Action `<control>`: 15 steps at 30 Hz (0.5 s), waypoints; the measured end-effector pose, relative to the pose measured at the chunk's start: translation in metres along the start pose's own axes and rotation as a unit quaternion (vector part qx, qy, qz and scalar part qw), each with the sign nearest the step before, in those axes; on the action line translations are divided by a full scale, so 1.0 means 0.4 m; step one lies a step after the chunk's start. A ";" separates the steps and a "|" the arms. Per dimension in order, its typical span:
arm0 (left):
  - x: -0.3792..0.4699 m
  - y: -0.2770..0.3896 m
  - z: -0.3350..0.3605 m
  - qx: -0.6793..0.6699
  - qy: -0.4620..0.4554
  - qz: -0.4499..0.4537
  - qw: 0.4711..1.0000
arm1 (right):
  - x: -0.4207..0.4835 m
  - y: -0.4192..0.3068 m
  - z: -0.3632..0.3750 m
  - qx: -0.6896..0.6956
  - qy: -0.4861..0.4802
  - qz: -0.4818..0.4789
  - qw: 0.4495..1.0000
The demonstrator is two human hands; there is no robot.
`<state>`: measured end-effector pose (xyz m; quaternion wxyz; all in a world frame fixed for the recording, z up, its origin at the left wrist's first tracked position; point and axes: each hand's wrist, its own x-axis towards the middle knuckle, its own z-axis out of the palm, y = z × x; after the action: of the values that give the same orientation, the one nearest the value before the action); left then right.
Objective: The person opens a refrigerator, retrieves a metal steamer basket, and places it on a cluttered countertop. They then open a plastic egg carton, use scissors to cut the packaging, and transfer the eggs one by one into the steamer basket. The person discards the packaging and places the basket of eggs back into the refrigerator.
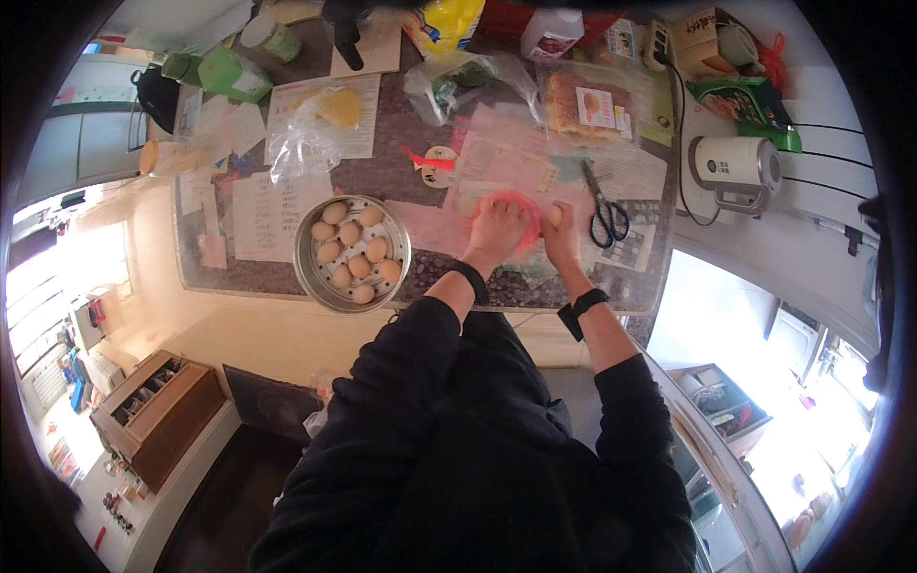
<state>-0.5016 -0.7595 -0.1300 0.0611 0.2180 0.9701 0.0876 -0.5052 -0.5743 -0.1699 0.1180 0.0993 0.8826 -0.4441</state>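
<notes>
My right hand (562,240) grips a light brown egg (555,215) between thumb and fingers, at the right side of a thin red plastic bag (531,233). On that bag lies my left hand (498,225), its fingers curled into the plastic. What is inside the bag is hidden. To the left stands a round steel steamer tray (304,268) with a perforated bottom, close to the table's front edge. Several brown eggs (349,234) lie spread in it, apart from my hands.
Black-handled scissors (607,218) lie right of my right hand. Farther back are packaged bread (589,104), a clear bag of greens (469,79) and a bag with yellow contents (333,107). Printed sheets lie under the clear table cover (387,168). A kettle-like appliance (734,168) stands at right.
</notes>
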 end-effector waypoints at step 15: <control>-0.152 -0.053 -0.077 -0.213 0.107 -0.030 0.971 | -0.171 -0.080 0.057 0.109 0.095 0.067 0.987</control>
<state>-0.4606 -0.8094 -0.0992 0.0044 0.1598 0.9363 0.3128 -0.4462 -0.6163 -0.1385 0.0520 0.2119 0.8277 -0.5171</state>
